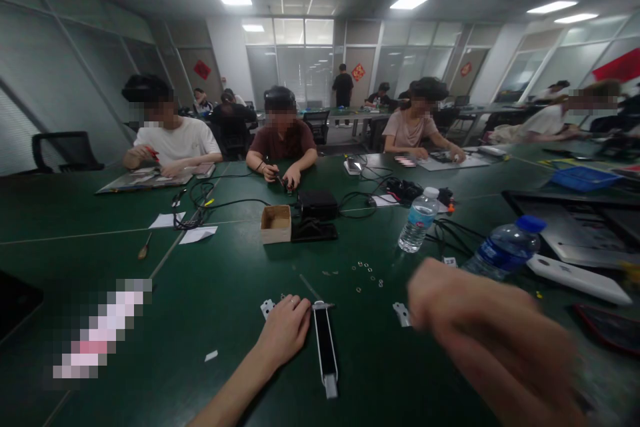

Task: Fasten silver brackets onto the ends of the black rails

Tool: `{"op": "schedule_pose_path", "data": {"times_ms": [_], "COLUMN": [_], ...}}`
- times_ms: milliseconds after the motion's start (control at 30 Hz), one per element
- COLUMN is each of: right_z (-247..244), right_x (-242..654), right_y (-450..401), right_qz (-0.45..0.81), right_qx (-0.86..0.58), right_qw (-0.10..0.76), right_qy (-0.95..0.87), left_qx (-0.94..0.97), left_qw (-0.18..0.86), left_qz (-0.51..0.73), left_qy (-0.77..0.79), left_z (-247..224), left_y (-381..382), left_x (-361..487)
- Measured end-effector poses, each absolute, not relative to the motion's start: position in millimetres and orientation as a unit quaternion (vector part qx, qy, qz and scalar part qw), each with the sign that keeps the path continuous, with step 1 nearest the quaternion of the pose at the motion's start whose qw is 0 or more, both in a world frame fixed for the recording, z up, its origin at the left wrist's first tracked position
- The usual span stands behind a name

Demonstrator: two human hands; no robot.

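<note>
My left hand [285, 328] rests on the green table with its fingers bent and close together. Its fingertips are at the upper left of a long, narrow black piece with a white frame [326, 343]; whether anything is in them is hidden. A small metal bracket [267, 307] shows just behind this hand. Several small rings [369, 268] lie scattered farther up the table. My right hand [480, 327] is raised at the right and blurred by motion, so its grip cannot be made out. Beside its knuckles lies another metal bracket [401, 314].
Two water bottles, one clear [419, 223] and one blue-capped [507, 248], stand beyond my right hand. A small open cardboard box [276, 225] sits ahead, beside a black box [317, 204] and cables. A screwdriver [145, 248] lies left. Several people sit across the table [165, 373].
</note>
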State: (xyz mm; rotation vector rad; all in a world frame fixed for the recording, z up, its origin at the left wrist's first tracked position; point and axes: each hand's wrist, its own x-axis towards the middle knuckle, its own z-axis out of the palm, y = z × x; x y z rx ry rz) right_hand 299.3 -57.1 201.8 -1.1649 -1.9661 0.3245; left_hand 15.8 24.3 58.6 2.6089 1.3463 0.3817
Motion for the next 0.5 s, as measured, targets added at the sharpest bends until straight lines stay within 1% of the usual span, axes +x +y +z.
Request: {"op": "schedule_pose_path", "data": {"times_ms": [33,67,167,200,333,500], "right_z": [198.3,191.4,153.2,137.9,91.4,82.5], "right_x": [300.8,303.2,312.6,315.1,316.5,310.0], "right_y": [-28.7,-0.3,68.8,83.4,106.6,109.2], "right_qz": [0.130,0.130,0.125,0.128,0.127,0.114], "right_qx": [-0.481,-0.510,-0.595,-0.599,-0.592,-0.590], "right_qw": [0.375,0.327,0.125,0.097,0.055,0.027], "right_qy": [-0.781,-0.785,-0.784,-0.784,-0.794,-0.799], "left_qx": [0.878,0.878,0.878,0.877,0.876,0.876], "left_qw": [0.092,0.092,0.089,0.090,0.094,0.096], "left_qz": [0.128,0.129,0.130,0.132,0.142,0.135], "left_qy": [0.452,0.452,0.452,0.453,0.451,0.452], "left_z": [58.3,57.9,56.3,55.6,53.5,56.2], "left_y": [24.3,24.4,24.5,24.4,24.1,23.4], "left_x": [15.6,15.4,14.6,14.4,14.0,14.8]}}
